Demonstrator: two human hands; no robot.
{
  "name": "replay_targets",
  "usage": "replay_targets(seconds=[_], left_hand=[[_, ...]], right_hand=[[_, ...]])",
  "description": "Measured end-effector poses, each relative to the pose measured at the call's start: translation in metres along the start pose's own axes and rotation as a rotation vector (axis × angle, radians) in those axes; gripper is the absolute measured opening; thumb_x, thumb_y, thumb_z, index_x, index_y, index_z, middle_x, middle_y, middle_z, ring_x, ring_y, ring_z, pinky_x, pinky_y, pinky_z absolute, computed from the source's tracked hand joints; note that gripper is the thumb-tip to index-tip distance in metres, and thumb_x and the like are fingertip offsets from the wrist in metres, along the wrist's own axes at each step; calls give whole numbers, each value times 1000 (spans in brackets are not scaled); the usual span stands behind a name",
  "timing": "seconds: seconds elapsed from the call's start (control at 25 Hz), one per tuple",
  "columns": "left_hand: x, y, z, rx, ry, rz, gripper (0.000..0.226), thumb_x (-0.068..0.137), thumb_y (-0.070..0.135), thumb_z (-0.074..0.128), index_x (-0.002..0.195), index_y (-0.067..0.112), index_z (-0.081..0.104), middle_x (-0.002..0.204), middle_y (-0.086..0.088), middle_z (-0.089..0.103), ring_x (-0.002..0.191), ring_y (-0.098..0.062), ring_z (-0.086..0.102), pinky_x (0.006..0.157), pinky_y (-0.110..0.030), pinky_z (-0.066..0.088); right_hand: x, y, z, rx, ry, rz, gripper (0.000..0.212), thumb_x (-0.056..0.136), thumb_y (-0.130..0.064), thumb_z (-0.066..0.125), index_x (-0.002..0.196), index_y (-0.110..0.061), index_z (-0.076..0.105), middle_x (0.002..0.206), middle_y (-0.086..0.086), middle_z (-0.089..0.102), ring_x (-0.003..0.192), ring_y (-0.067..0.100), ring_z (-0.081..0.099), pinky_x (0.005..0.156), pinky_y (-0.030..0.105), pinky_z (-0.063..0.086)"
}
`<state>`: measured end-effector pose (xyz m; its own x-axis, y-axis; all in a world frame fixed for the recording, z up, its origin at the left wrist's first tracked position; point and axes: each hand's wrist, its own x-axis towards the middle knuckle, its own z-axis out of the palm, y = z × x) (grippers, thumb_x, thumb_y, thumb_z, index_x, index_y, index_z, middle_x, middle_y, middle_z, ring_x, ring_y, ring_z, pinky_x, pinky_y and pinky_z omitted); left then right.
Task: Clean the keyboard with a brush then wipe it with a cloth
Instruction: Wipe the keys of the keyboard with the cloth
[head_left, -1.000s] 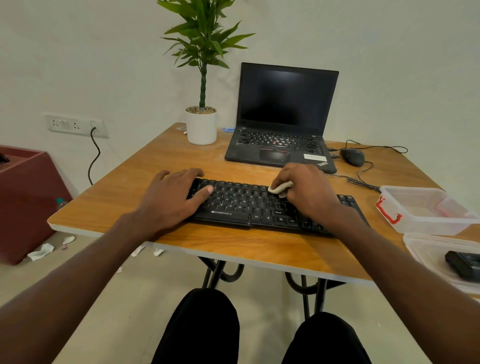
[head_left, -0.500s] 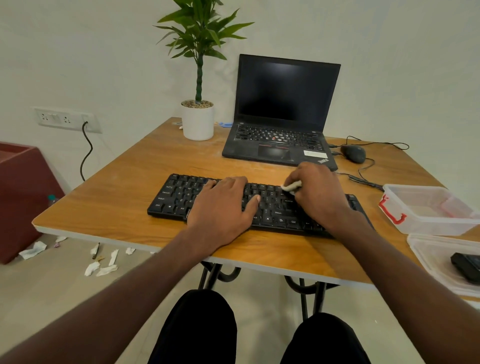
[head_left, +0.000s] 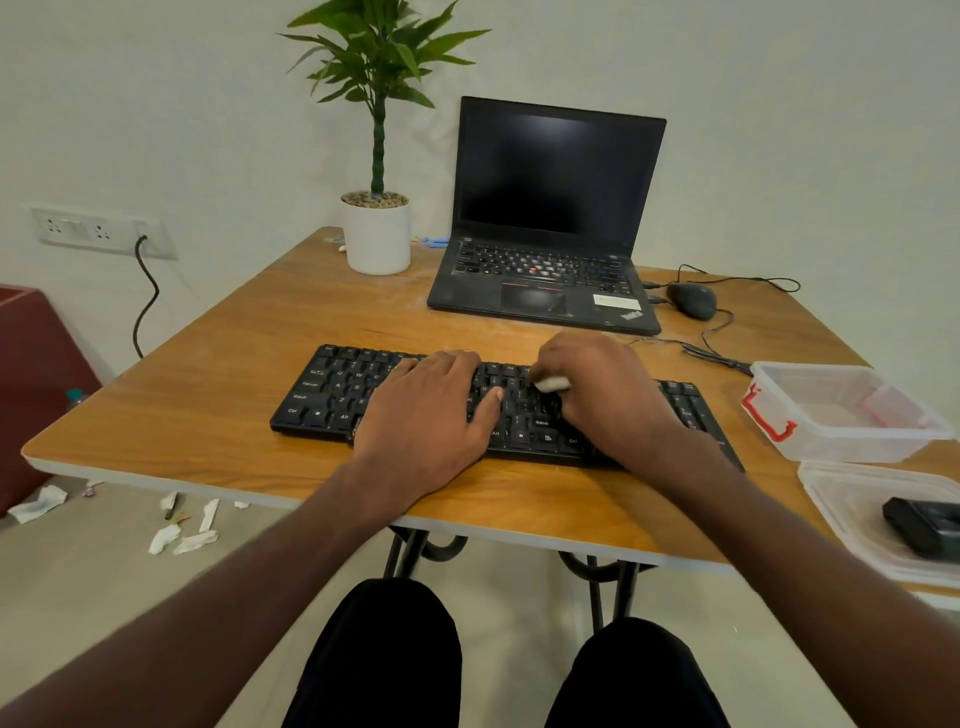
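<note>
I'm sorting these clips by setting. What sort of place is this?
Most likely a small office or home workspace. A wooden desk against a plain wall carries an open laptop, a wired mouse and the separate black keyboard being cleaned, with a potted plant at the back.

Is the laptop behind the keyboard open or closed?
Open: the laptop has its dark screen raised upright, and its own keys show below.

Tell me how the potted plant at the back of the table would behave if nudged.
The potted plant probably tips rather than slides: its stalk and leaves rise well above a narrow white pot. The pebble filling likely steadies the base somewhat. The pot looks glazed, so possibly slippery and breakable.
</note>
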<state>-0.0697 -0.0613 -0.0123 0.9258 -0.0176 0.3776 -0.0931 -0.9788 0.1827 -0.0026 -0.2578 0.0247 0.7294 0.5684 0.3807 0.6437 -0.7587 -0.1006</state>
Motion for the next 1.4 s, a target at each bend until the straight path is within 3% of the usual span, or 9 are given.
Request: replay_targets(seconds=[0.12, 0.32, 0.48, 0.64, 0.8, 1.0, 1.16, 1.32, 1.4], left_hand=[[0, 0, 0, 8, -5, 4, 52, 109, 55, 35, 145, 21, 51, 144, 0, 61, 131, -19, 54, 115, -38, 36], [1, -3, 3, 12, 8, 12, 50, 108, 55, 35, 140, 21, 54, 139, -1, 65, 128, -18, 56, 119, -39, 33], [2, -3, 4, 11, -6, 14, 54, 108, 55, 34, 145, 21, 52, 145, -1, 62, 134, -18, 54, 124, -42, 29], [2, -4, 4, 1, 11, 15, 52, 108, 54, 35, 143, 21, 53, 143, -2, 64, 132, -18, 56, 125, -42, 28], [3, -5, 5, 12, 3, 21, 53, 108, 54, 33, 144, 20, 53, 143, -2, 64, 133, -19, 56, 126, -45, 27], [4, -6, 6, 15, 7, 34, 53, 108, 53, 33, 146, 21, 52, 147, -3, 62, 136, -19, 55, 127, -46, 24], [4, -5, 5, 19, -5, 32, 54, 108, 53, 33, 147, 20, 51, 149, -4, 61, 138, -20, 54, 128, -47, 23], [4, -5, 5, 19, -3, 30, 54, 108, 53, 33, 146, 20, 52, 147, -4, 62, 136, -20, 55, 128, -48, 24], [4, -5, 5, 24, -3, 28, 54, 108, 53, 32, 146, 21, 52, 146, -4, 62, 136, -20, 55, 128, -48, 23]], right_hand=[[10, 16, -3, 39, 51, 238, 32, 88, -6, 74, 115, -24, 78, 115, -2, 75, 104, 15, 65, 89, 30, 53], [8, -6, 1, 59, -17, -27, 35, 85, 0, 72, 111, -23, 80, 111, -4, 74, 101, 15, 65, 92, 38, 55], [15, 17, -15, 0, -43, 221, 27, 86, -6, 78, 104, -26, 82, 116, 3, 75, 102, 20, 68, 89, 39, 59], [-1, 9, -16, 18, -86, 83, 31, 85, -4, 75, 106, -25, 82, 111, -3, 74, 101, 17, 64, 89, 37, 56], [-2, 31, -26, -58, -28, 302, 25, 86, -9, 79, 105, -26, 81, 111, 1, 75, 97, 16, 65, 82, 33, 56], [-6, 20, -24, 58, -81, 149, 36, 85, 0, 75, 113, -23, 80, 112, -3, 74, 99, 14, 63, 83, 31, 52], [-2, 37, -27, -80, -22, 356, 28, 87, -9, 78, 112, -22, 80, 110, 4, 75, 95, 18, 64, 75, 30, 52], [-10, 32, -23, -43, -74, 181, 35, 85, -3, 76, 115, -22, 79, 117, -2, 72, 105, 17, 62, 87, 30, 50], [-14, 42, -31, -102, -70, 261, 32, 87, -5, 76, 114, -22, 79, 118, 2, 71, 104, 20, 62, 83, 32, 51]])
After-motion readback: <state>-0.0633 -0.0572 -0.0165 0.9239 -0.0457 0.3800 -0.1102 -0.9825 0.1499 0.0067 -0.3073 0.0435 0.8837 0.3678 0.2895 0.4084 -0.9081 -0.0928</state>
